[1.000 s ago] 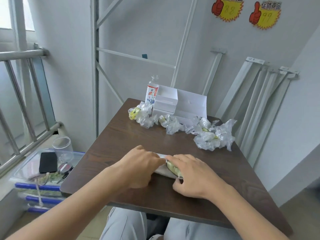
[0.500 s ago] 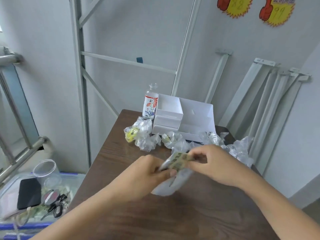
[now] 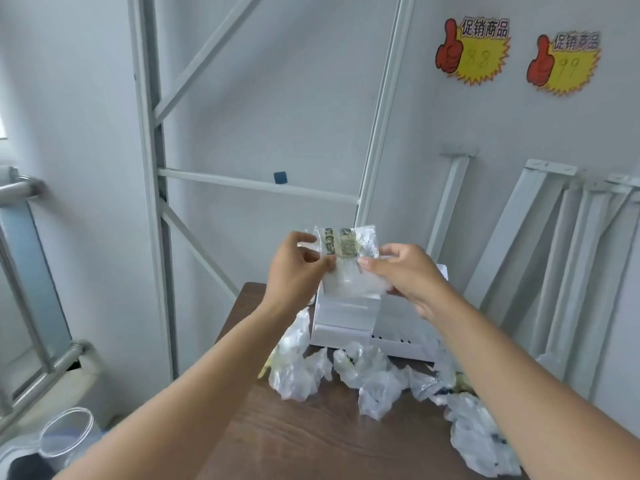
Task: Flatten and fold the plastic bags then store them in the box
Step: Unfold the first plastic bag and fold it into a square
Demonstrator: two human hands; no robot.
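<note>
A folded clear plastic bag (image 3: 348,261) with a green and yellow print hangs upright in the air above the white box (image 3: 343,315). My left hand (image 3: 294,271) pinches its left edge and my right hand (image 3: 405,271) pinches its right edge. The box stands open at the far end of the brown table (image 3: 311,438), its lid (image 3: 401,337) lying flat to the right. Several crumpled clear bags (image 3: 363,375) lie in a row on the table in front of the box, and another heap (image 3: 481,441) sits at the right edge.
White metal rails (image 3: 554,258) lean on the wall at the right. A white shelf frame (image 3: 152,202) stands behind the table on the left. Below left are a clear round jar (image 3: 67,431) and a steel handrail (image 3: 34,306).
Both hands lifted the folded bag off the table and carried it up and away, to above the box. The camera tilted up and moved toward the far end.
</note>
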